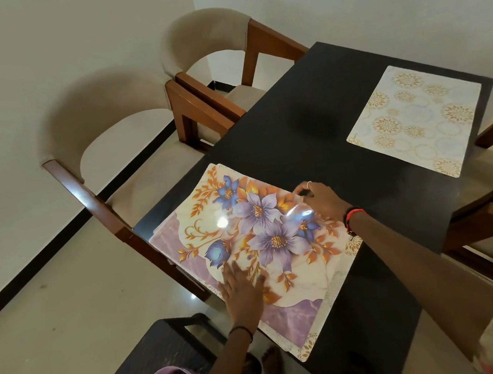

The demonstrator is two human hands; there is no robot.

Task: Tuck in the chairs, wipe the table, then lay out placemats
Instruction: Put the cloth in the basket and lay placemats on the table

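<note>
Right grip [316, 199] pinching the far edge of the glossy purple-flowered placemat [263, 236] on the black counter [313, 142], near corner; left grip [240, 290] just flat on it, fingers straight.

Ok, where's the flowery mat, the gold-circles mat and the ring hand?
flowery mat [268, 242]: head view, on a purple petal.
gold-circles mat [416, 122]: head view, its middle.
right hand [323, 201]: head view, its back.
</note>
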